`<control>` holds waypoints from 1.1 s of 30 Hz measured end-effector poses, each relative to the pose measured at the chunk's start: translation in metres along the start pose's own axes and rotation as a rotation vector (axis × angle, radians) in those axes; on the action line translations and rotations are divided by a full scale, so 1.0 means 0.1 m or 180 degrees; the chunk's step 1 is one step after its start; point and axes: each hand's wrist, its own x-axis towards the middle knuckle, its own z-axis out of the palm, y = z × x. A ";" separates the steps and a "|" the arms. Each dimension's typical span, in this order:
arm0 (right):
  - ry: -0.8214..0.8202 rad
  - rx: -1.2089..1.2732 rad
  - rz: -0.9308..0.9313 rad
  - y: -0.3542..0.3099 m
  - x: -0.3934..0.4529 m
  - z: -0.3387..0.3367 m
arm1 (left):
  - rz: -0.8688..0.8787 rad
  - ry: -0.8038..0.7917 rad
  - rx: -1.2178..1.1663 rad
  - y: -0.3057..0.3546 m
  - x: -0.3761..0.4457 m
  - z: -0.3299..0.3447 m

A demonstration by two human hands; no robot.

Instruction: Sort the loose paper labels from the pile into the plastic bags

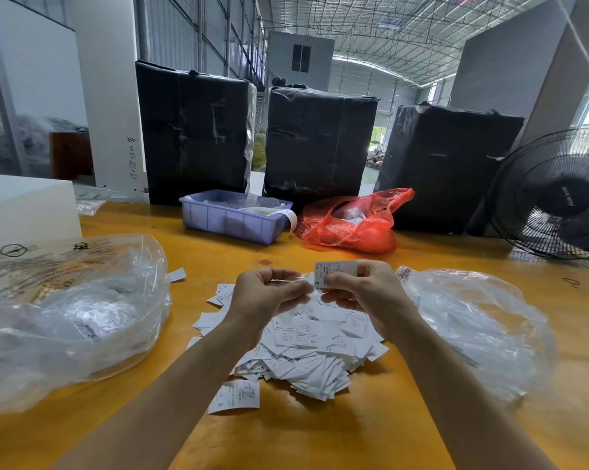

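Observation:
A pile of white paper labels (306, 354) lies on the orange table (320, 435) in front of me, some marked S or XL. Both hands hover just above the pile's far side. My right hand (364, 293) pinches an upright label (334, 271) printed with an S. My left hand (266, 293) has its fingers curled around a thin white label (291, 279) seen edge-on. A large clear plastic bag (66, 317) with printed warnings sits at the left and holds labels. Another clear bag (476, 330) lies at the right.
A blue plastic bin (232, 220) and a red plastic bag (350, 225) stand further back on the table. Three black-wrapped boxes (320, 144) line the far edge. A black fan (557, 195) is at the right, a white block (25, 208) at the left.

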 end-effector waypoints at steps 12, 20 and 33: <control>-0.0097 0.0086 0.0149 -0.02 -0.02 0.02 | 0.0018 0.0048 0.0014 -0.01 0.01 0.02; -0.0297 -0.0239 0.0219 0.02 -0.01 0.03 | 0.0101 0.0110 0.0123 -0.05 0.05 0.01; -0.0746 -0.0069 0.0368 0.06 0.00 0.02 | 0.0364 0.0235 0.0412 -0.09 0.03 0.05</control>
